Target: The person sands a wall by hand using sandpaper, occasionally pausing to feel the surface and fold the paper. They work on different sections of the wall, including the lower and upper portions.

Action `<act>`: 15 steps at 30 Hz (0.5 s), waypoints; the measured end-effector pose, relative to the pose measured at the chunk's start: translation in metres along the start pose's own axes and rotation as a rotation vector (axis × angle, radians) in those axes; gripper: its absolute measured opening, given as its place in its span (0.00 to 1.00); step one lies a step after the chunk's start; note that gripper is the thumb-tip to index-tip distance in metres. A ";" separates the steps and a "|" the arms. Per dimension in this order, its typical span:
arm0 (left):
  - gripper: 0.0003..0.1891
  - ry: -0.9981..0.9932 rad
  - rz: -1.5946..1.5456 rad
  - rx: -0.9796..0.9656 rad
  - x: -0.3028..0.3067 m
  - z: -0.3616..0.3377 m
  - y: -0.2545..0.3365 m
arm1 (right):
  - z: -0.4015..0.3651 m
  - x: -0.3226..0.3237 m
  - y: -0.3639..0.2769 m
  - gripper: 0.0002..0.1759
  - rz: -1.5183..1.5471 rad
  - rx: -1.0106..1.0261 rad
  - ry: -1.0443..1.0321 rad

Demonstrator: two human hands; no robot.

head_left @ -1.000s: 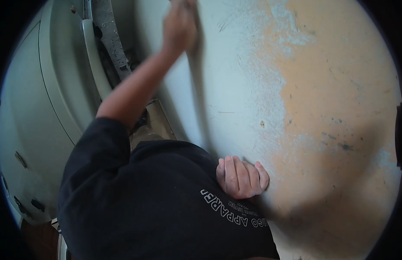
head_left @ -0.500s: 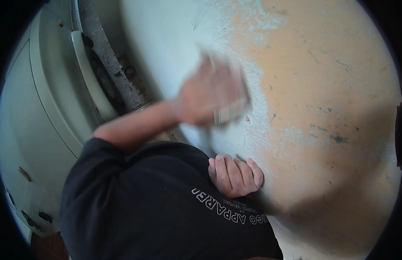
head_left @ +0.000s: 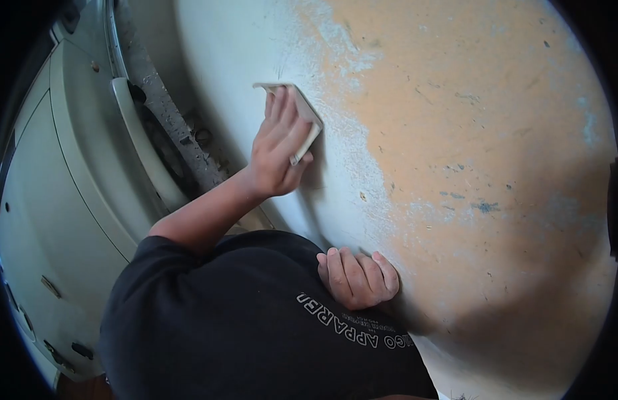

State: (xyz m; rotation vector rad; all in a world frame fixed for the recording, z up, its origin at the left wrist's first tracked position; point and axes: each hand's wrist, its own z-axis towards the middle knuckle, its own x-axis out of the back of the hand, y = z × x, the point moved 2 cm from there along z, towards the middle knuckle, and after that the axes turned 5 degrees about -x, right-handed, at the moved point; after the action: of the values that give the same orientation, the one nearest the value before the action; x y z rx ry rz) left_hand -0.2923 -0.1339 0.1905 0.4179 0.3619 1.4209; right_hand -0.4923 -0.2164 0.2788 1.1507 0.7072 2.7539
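Note:
My left hand (head_left: 276,150) presses a folded, off-white sheet of sandpaper (head_left: 308,110) against a large curved panel (head_left: 456,120). Its fingers lie along the sheet, the thumb at the lower edge. Pale paint covers one side of the panel and a scuffed orange layer the other, with a rough whitish band between them. Close to my chest, my right hand (head_left: 360,279) is closed, fingers curled, beside the panel's lower part. Nothing shows in that hand, and its inner side is hidden.
To the left stands a pale greenish vehicle body (head_left: 76,200) with a curved light trim (head_left: 146,143). Between it and the panel runs a gap with a speckled grey strip (head_left: 169,100). My black shirt (head_left: 242,320) fills the lower part.
My left hand has swept up and left across the panel with the sandpaper, from a blurred position nearer the middle. The right hand stays almost where it was.

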 end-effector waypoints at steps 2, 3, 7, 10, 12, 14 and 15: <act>0.19 -0.049 0.091 -0.329 0.014 0.011 -0.057 | 0.005 -0.002 -0.003 0.08 -0.029 -0.002 -0.010; 0.23 -0.072 0.520 -0.344 0.029 0.048 -0.066 | 0.005 -0.001 -0.004 0.08 -0.008 -0.013 -0.015; 0.27 0.351 -0.796 0.349 0.081 0.124 -0.175 | 0.012 0.001 -0.006 0.09 0.010 -0.039 -0.004; 0.16 0.163 0.316 0.762 0.054 0.060 -0.166 | 0.013 0.001 -0.006 0.10 0.031 -0.053 0.007; 0.23 0.197 0.170 0.464 0.019 -0.030 -0.120 | 0.016 0.001 -0.003 0.10 0.048 -0.025 0.025; 0.23 0.018 0.115 0.511 0.016 -0.105 -0.071 | 0.018 0.002 -0.003 0.10 0.052 -0.018 0.034; 0.24 -0.105 0.043 0.664 0.026 -0.136 -0.061 | 0.018 0.002 -0.003 0.10 0.042 -0.010 0.018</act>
State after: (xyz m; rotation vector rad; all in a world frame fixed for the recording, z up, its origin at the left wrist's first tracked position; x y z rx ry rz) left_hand -0.3011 -0.1059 0.0422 1.0386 0.7439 1.2892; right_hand -0.4813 -0.2061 0.2901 1.1535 0.6776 2.8021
